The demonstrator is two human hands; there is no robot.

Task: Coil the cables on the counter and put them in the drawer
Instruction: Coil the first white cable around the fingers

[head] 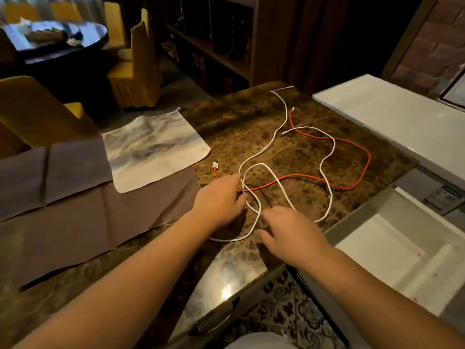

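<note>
1. Brown marbled stone makes up the tabletop [246,122], and in the single head view a white cable [273,137] and a red cable [362,152] sprawl over it, uncoiled and crossing one another.
2. The left hand [219,202] reaches to the white cable's near loop; its fingers [236,178] seem to pinch the cable, though the tips are small and blurred.
3. The right hand [292,233] lies over the same cable nearer the edge, fingers curled down; I cannot tell whether they hold it.
4. The drawer [392,248] stands pulled out at the right, pale inside.
5. A marbled cloth [153,147] lies on a brown runner [88,217] to the left.
6. Judgement: the first step, gathering the white cable, is just starting; nothing is coiled or stowed.
7. Next move: lift one end free of the red cable and wind even loops hand to hand without snagging.
</note>
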